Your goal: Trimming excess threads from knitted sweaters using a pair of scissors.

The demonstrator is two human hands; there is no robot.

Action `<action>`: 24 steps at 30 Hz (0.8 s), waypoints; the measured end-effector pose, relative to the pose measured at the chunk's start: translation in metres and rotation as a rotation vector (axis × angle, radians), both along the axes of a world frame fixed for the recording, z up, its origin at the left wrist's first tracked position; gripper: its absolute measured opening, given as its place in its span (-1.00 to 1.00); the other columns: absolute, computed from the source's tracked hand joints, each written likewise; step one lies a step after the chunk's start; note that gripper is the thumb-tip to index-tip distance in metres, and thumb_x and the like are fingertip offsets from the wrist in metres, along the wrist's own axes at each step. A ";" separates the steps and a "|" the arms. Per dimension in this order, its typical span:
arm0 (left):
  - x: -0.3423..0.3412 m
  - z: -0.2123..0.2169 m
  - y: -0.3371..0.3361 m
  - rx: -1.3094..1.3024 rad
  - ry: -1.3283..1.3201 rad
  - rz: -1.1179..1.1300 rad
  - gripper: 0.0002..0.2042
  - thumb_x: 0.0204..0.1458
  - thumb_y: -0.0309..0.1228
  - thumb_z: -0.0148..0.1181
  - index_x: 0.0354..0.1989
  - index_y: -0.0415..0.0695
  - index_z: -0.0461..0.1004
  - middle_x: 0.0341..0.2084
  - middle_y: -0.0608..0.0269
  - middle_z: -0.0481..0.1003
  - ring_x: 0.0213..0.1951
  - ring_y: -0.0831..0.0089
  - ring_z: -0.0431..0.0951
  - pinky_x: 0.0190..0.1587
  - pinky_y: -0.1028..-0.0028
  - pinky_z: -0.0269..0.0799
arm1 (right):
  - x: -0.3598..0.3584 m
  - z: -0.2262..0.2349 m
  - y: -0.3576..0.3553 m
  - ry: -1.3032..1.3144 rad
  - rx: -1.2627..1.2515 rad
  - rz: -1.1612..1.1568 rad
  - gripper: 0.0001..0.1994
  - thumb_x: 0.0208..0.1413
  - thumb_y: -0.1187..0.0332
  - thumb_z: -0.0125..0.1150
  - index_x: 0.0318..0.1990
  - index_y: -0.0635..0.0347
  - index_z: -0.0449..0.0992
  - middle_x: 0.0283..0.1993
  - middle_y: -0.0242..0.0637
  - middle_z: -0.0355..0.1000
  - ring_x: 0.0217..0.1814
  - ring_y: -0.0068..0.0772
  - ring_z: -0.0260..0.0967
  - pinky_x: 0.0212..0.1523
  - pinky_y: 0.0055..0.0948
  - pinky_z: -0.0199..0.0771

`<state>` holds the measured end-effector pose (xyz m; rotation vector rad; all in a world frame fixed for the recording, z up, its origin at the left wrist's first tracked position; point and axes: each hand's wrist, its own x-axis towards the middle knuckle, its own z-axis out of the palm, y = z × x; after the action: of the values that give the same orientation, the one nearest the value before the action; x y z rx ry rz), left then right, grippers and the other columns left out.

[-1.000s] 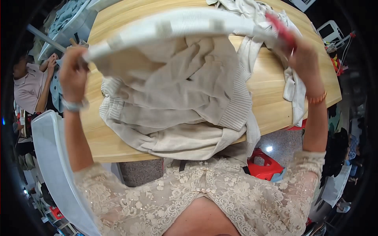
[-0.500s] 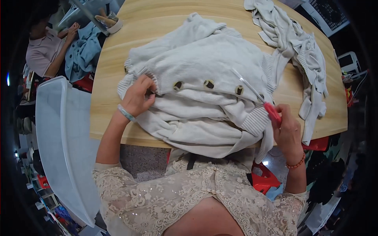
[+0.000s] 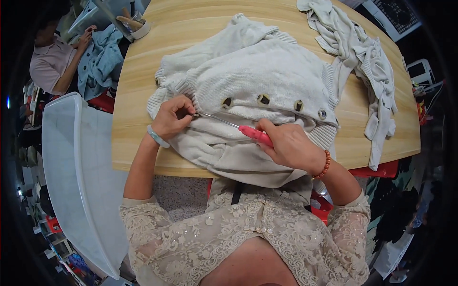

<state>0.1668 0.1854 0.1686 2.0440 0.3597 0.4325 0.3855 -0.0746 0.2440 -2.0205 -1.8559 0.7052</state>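
Observation:
An off-white knitted cardigan point(image 3: 257, 62) lies bunched on the table, a row of dark buttons across its middle. Its near folds hang over the table's front edge. At the left end of the button row, my left hand point(image 3: 172, 117) pinches the knit beside a ribbed band. My right hand point(image 3: 293, 147) is closed around the red handle of a thin metal-shafted tool point(image 3: 255, 135). The shaft points left across the cardigan, and its tip meets the fingertips of my left hand. The exact shape of that tip is too small to tell.
Another off-white knit point(image 3: 377, 81) lies along the right side of the wooden table point(image 3: 200, 19). A round holder with tools point(image 3: 139, 29) stands at the far left corner. A translucent plastic bin point(image 3: 67, 176) is left of the table. Beyond it, a person handles a blue-grey garment point(image 3: 99, 62).
My right hand has swung left with the tool, bringing its tip from the cardigan's right side to my left fingertips. The cardigan has shifted slightly right. My left hand keeps its pinch.

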 end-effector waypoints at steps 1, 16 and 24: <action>-0.001 0.002 -0.002 -0.001 -0.003 -0.009 -0.88 -0.17 -0.64 0.20 -0.42 -0.23 0.45 -0.43 0.24 0.45 -0.36 0.44 0.44 -0.24 0.50 0.37 | 0.000 0.001 -0.001 0.020 -0.006 -0.014 -0.70 0.10 0.35 0.20 -0.05 0.16 0.30 -0.48 -0.03 0.45 -0.41 0.13 0.44 -0.39 -0.06 0.39; 0.072 0.026 -0.047 0.272 -0.038 -0.041 -0.76 -0.17 -0.64 0.31 -0.35 -0.19 0.39 -0.42 0.23 0.36 -0.47 0.38 0.39 -0.39 0.49 0.34 | 0.013 0.020 -0.066 -0.030 -0.051 -0.224 -0.68 0.06 0.39 0.25 -0.03 0.14 0.36 -0.46 -0.04 0.44 -0.39 0.13 0.44 -0.37 -0.10 0.39; 0.073 0.047 -0.073 0.609 -0.117 -0.011 -0.79 -0.14 -0.53 0.35 -0.30 -0.15 0.51 -0.26 0.13 0.45 -0.18 0.11 0.43 -0.10 0.27 0.35 | 0.011 -0.003 -0.075 0.206 0.121 -0.256 -0.65 0.10 0.43 0.16 0.07 0.17 0.36 -0.17 -0.04 0.46 -0.18 0.00 0.46 -0.17 -0.19 0.43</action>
<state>0.2401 0.1126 0.2156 2.5902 0.1520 0.7166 0.3961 -0.1496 0.2411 -1.9777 -1.4577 0.6820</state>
